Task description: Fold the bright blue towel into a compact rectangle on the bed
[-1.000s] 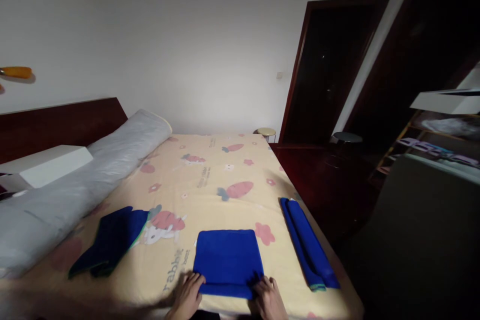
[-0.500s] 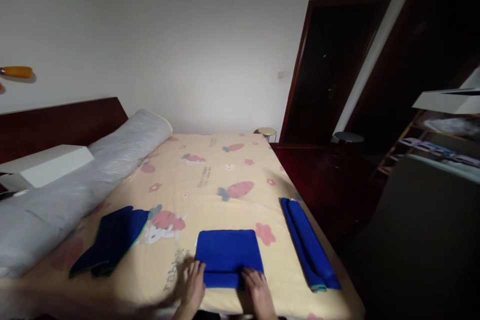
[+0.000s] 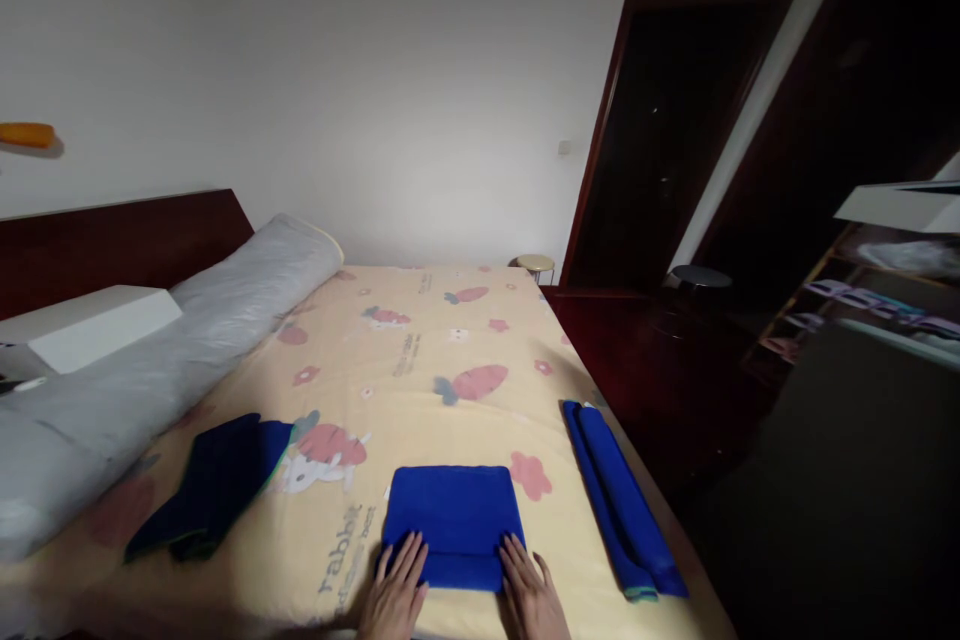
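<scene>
A blue cloth (image 3: 454,508), folded into a rectangle with a narrow flap along its near side, lies flat on the bed in front of me. My left hand (image 3: 396,588) rests with stretched fingers on its near left corner. On the near right corner lies my right hand (image 3: 529,588), its fingers also laid out flat. To the right, a second blue cloth (image 3: 619,500) forms a long folded strip with a green edge at its near end. Off to the left lies a crumpled dark blue cloth (image 3: 217,480) with green edging.
The bed (image 3: 405,370) has a yellow rabbit-and-carrot sheet. A grey rolled bundle (image 3: 225,320) runs along the headboard (image 3: 127,245), with a white box (image 3: 90,325) on it. Beyond the bed's right edge are stools (image 3: 535,263) and a shelf rack (image 3: 885,295).
My fingers were curled at the near flap of the folded cloth; now they lie stretched out on its near corners. The flap lies pressed down. My view has shifted slightly.
</scene>
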Tool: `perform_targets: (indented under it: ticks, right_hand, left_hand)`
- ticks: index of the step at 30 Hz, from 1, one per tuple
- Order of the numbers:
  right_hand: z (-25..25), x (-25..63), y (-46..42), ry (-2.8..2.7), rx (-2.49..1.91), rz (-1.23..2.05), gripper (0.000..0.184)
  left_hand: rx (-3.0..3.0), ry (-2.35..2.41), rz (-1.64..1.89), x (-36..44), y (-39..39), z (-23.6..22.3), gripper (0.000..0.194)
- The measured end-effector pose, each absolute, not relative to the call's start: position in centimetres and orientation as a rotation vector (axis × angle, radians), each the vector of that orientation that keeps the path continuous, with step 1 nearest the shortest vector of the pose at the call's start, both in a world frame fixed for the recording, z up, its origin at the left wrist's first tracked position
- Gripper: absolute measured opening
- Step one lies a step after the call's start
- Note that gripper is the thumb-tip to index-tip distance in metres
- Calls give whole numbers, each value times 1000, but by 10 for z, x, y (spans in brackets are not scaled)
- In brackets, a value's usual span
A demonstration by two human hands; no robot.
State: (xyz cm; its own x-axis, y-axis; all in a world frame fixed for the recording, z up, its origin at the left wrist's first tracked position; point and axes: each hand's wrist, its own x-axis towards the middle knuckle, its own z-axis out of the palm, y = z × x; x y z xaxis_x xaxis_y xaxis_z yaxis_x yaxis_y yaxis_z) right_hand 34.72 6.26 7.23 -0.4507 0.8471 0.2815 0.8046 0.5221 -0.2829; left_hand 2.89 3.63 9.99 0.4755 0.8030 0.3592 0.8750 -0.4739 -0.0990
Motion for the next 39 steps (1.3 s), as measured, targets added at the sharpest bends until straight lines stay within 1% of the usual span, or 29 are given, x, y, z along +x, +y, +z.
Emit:
perform_targets:
  ticks: [4,7,9,13,16,18,21,24,26,28,31,33,36,39]
  right_hand:
    - [81,294,68,-2482,-1194,280,43]
    - [85,269,76,-2459,-1197,344,43]
    - [84,279,81,-2406,-1315,317,43]
    - [72,327,84,-2257,-1604,204,46]
    - [65,338,80,-2216,-1613,147,46]
    - [68,322,78,-2279,-1499,173,44]
    - [81,284,82,-2428,-1293,332,45]
    - [94,271,90,-2428,-1334,462,45]
    - [95,288,93,-2333,-1494,461,45]
    - [93,323,94,-2233,-1627,419,44]
    - [89,380,89,-2160,-1691,346,43]
    - [92,399,86,-2132,-1701,307,44]
    - [101,382,90,-2153,-1648,355,45]
    - [111,326,101,-2299,-1447,543,44]
  left_hand:
    - [-2483,-1421,-443,70,48,83,63]
    - [-2504,-1466,-429,83,59,71,61]
    - [-2495,-1538,-378,68,63,69,57]
    - [-2305,-1713,-355,9,60,69,54]
    - [-2294,-1646,-398,-7,56,70,55]
    - [-2381,-1562,-420,11,56,72,55]
    - [-2529,-1497,-465,57,63,79,54]
    - [-2574,-1562,-459,73,73,86,49]
    - [-2547,-1621,-411,49,76,88,48]
    - [-2477,-1670,-388,8,74,89,47]
    - [-2331,-1738,-440,-50,66,88,40]
    - [-2276,-1758,-485,-62,62,88,37]
    - [-2383,-1714,-511,-31,65,91,40]
    - [-2619,-1690,-514,34,82,91,45]
